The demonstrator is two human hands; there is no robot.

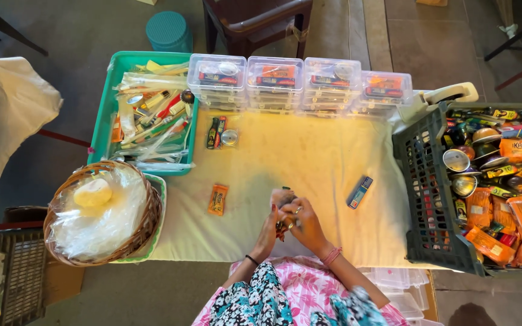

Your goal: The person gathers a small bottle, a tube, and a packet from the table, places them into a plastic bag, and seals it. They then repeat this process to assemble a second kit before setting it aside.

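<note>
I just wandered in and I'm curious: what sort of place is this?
Probably a small packing station for kits. A cloth-covered table carries a row of clear boxes, each holding the same few items. A green tray and a dark crate hold loose supplies, and both hands work on one small item.

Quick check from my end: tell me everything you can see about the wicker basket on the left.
The wicker basket is round, woven of brown cane with a thick braided rim. It is lined with crumpled clear plastic, and one pale yellow rounded lump lies inside toward the far left. It sits upright at the table's left near corner, resting on a pale green tray whose edge shows at its right, just below the teal bin. Neither hand touches it; both are at mid-table.
</note>
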